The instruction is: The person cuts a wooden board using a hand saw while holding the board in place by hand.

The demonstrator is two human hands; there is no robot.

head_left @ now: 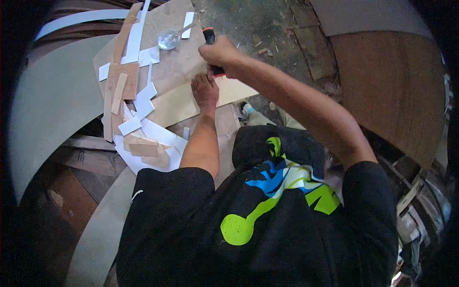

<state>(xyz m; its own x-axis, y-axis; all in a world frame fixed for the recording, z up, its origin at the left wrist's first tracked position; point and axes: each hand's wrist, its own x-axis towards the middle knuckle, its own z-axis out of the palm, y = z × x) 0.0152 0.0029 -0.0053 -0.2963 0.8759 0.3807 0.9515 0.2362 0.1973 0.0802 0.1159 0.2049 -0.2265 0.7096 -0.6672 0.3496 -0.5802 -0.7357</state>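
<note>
Bent over a pale board [174, 103] in a cluttered workspace, with the left hand [204, 91] laid across its far side and the right hand [221, 51] wrapped around a black tool [209, 36]. Fully curled about the handle with the right fingers; nearly straight and slightly spread with the left, pressing from above rather than clasping. Close to the tool's lower end with the left fingertips, whether touching or not impossible to tell.

Pressed down, probably to keep the board from sliding on the brown sheet [165, 67] beneath. Held steeply, orange end up and red edge low, perhaps for better downward force; too covered by the hand to tell its exact kind. Set on the near part of the sheet, in front of the body, likely for easy reach with both arms.

Long, flat and light yellow, smooth-looking, with a right end narrowing to a point, out past the sheet toward the grey floor [239, 28]. Left of the board, in a loose heap: white pieces [130, 126], slats [120, 91] and offcuts [143, 149], probably kept aside for working room. Farther up the sheet, clear of both arms: a shiny round dish [169, 39].
</note>
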